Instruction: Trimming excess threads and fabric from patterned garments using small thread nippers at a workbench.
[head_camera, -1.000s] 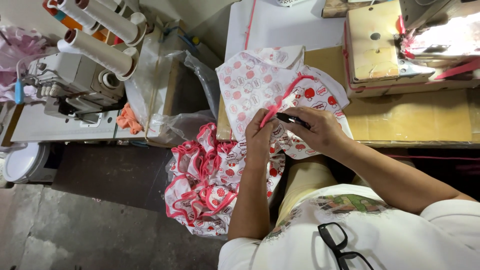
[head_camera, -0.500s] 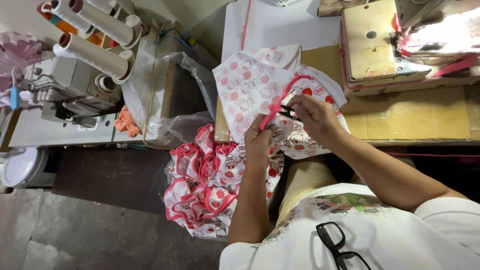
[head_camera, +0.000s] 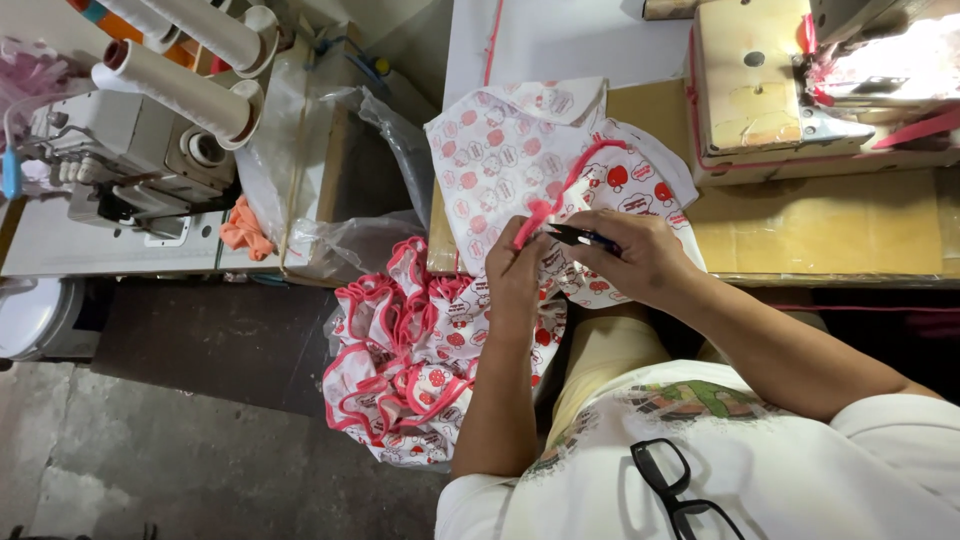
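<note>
At a cluttered sewing station, a person seated at a yellow-topped work table (head_camera: 830, 225) bends over a printed white fabric piece (head_camera: 510, 160) edged in pink binding (head_camera: 560, 190), which lies half on the table edge and half over the lap. The left hand (head_camera: 515, 275) is closed in a pinch on the loose end of the binding, drawing it up off the cloth, while the right hand (head_camera: 640, 255) is wrapped around a small dark thread snipper (head_camera: 580, 237), its tip pointing at the pinched strip. The cloth looks thin, light and limp (it drapes and puckers wherever it is not held), so it would likely slide and bunch if taken in the middle; the bound edge seems the firmest place to grasp, close to the spot being worked, with the strip kept taut between fingers. A heap of matching pink-trimmed pieces (head_camera: 410, 370) hangs below the table by the left forearm. A sewing machine (head_camera: 770, 85) stands on the table beyond the hands, an overlock machine with large thread cones (head_camera: 160, 110) sits well apart on the left, and black glasses (head_camera: 675, 490) hang at the person's shirt.
</note>
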